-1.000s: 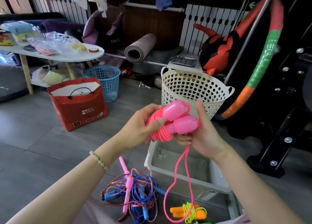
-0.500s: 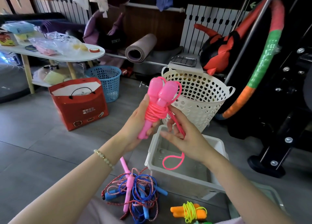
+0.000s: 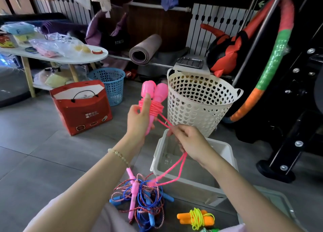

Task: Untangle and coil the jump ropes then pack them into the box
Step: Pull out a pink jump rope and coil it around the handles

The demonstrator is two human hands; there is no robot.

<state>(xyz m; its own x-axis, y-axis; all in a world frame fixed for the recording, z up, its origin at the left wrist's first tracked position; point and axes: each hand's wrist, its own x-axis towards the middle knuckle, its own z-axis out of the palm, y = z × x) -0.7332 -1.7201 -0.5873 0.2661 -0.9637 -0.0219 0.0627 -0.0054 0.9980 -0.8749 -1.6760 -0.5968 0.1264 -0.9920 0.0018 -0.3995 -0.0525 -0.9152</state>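
Gripping the paired pink handles (image 3: 154,92) upright toward 12 o'clock, the left hand (image 3: 138,120) steadies the wraps while the right hand (image 3: 189,141), at 5 o'clock and nearer the box (image 3: 156,154), pinches the doubled cord (image 3: 164,121), whose slack loop trails toward 7 o'clock.

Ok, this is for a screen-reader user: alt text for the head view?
A person's left hand holds a pink jump rope upright by its handles, cord partly wound round them; the right hand pinches the loose cord above a white box. Tangled ropes lie beside it.
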